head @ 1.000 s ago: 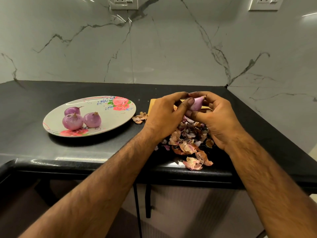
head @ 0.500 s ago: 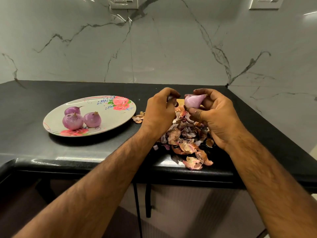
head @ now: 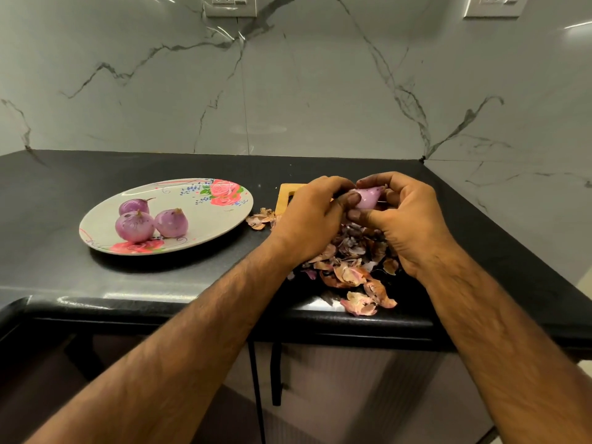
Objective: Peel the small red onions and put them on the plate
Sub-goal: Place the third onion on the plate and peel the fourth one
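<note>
A flowered plate [head: 208, 224] sits on the black countertop [head: 64, 187] at about nine o'clock from the hands, well apart from them. Three onions [head: 134, 226] lie on its left half, bunched together and touching: two in front and one behind. They look pale purple and glossy, with short dry tips.

The left forearm comes in from seven o'clock and slants up toward the middle of the counter. The left hand [head: 309, 219] shows its back to the camera, with the knuckles raised and the fingers curled over toward three o'clock. Its thumb tip presses on the blunt end of the small red onion [head: 368, 197], so it holds the bulb by a narrow pinch. Just beyond its knuckles, at eleven o'clock, a corner of a wooden board [head: 285, 195] shows.

The small red onion is held between the two hands, above the counter and not resting on it. It is pale pink-violet, smooth and shiny, and it tapers to a point toward three o'clock. A dry brownish scrap sits at that tip.

The right forearm enters from five o'clock. The right hand [head: 407, 219] is cupped with its palm turned toward nine o'clock. Its fingers arch over the top of the bulb and its thumb lies beneath, so it grips the bulb closely.

Under both hands, and spreading toward six o'clock as far as the counter's front edge, lies a heap of onion skins [head: 352, 261]. They are papery and brown, pink and purple. A few loose flakes lie at nine o'clock from the left hand, near the plate's rim.
</note>
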